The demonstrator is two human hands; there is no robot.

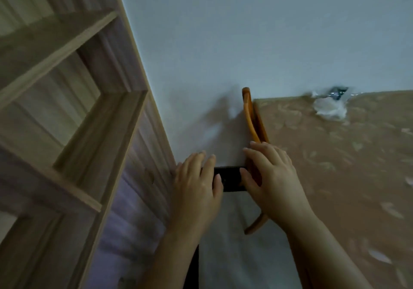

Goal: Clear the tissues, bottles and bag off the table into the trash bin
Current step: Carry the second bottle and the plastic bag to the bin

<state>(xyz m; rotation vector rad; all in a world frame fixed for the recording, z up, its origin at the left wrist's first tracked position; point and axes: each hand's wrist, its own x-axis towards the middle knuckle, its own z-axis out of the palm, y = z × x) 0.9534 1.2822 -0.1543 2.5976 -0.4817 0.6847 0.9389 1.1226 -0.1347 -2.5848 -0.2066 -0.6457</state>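
Both hands are holding a small black object [230, 178] between them at chest height — left hand [196, 186] gripping its left end, right hand [271, 183] closing on its right end, fingers curled round it; what the thing is can't be told, prob. a phone or remote. Neither hand is carrying any trash.

The task's stuff is lying up and to the right of the hands: a crumpled tissue [329, 108] w/ a bit of shiny wrapper [338, 92] sitting at the far edge of the tan patterned desk [357, 177], against the pale wall [245, 31]. The right hand is the nearer one; the reach is running diagonally away across the desk top, nothing blocking it. No bottles, bag or bin in view.

An orange chair back [251, 119] is standing along the desk's left edge, just behind the right hand's fingertips. A wooden shelf unit [67, 87] is filling the left side. Judging by this, clearing hasn't begun; hands prob. need freeing first.
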